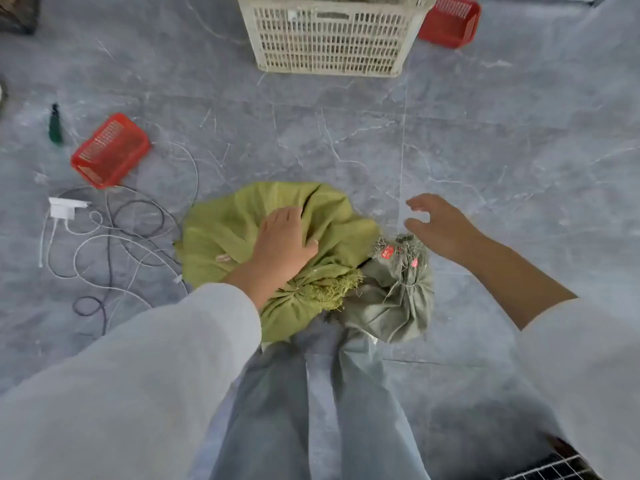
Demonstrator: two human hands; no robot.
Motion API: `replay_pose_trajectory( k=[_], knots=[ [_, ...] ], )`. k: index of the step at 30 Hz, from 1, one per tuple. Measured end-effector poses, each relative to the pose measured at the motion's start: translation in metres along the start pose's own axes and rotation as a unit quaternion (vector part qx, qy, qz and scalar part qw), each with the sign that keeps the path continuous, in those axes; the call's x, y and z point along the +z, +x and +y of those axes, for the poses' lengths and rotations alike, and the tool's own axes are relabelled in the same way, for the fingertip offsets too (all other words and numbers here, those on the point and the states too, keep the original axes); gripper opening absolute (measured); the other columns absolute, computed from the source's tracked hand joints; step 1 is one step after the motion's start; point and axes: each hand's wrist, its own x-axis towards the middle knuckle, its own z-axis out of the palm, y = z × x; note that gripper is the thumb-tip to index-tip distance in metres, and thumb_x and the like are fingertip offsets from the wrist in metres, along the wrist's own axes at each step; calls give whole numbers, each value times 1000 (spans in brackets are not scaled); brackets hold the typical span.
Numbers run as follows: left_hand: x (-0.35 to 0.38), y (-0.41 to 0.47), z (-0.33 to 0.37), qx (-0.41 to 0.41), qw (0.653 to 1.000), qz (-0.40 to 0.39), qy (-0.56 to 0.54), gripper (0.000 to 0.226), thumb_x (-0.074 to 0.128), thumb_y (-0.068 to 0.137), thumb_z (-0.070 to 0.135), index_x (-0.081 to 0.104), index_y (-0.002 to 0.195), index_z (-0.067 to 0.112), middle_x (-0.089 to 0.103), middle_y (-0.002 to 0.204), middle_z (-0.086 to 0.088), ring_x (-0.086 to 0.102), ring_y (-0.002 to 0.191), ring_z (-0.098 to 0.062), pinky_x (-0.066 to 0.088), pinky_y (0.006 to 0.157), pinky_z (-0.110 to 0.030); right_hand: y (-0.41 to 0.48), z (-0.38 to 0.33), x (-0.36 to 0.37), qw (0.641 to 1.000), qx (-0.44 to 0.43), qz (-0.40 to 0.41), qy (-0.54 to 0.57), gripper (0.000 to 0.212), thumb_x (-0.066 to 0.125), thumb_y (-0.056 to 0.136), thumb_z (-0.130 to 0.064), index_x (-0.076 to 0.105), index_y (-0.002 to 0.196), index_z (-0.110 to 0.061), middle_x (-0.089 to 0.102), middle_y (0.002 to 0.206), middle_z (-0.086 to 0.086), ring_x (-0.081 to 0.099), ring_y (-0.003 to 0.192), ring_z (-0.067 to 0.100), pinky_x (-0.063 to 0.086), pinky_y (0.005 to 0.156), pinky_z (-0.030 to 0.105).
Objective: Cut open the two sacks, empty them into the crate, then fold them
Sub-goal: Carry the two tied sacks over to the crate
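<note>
Yellow-green sack (225,233) tied shut on floor (485,133), left hand (280,244) pressed flat on it, grey-green sack (398,306) touching beside, right hand (440,226) spread, holding nothing, crate (332,32) well apart

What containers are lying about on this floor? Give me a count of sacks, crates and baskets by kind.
Sacks: 2, the yellow-green sack and the grey-green sack
Crates: 1, the white crate
Baskets: 2, the left red basket and the far red basket beside the crate
Total: 5
</note>
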Motion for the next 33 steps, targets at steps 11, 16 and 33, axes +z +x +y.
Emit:
replay_pose_trajectory(
  k=[11, 16, 33],
  knots=[
    [185, 56, -45, -36, 949, -312, -27, 137, 85, 60, 53, -12, 153, 25, -8, 162, 0, -6, 149, -20, 6, 118, -41, 90, 162, 137, 987, 93, -48, -120, 125, 85, 61, -54, -1, 150, -35, 9, 151, 3, 12, 141, 33, 23, 111, 58],
    [242, 61, -56, 3, 979, -200, 44, 120, 87, 66, 21, 5, 153, 19, 31, 152, -7, 34, 137, -26, 26, 116, -40, 112, 193, 194, 984, 128, -85, -95, 130, 88, 62, -41, -5, 151, -27, 14, 157, 13, 15, 144, 38, 19, 117, 55],
    [185, 41, -39, -257, 892, -66, -365, 14, 58, 94, 31, 63, 97, 18, 55, 61, -1, 44, 41, -10, 33, 41, -20, 55, 159, 155, 975, 167, -33, 142, 32, 80, 78, -30, 63, 97, -10, 68, 74, 6, 60, 58, 15, 45, 47, 17]
  ],
)
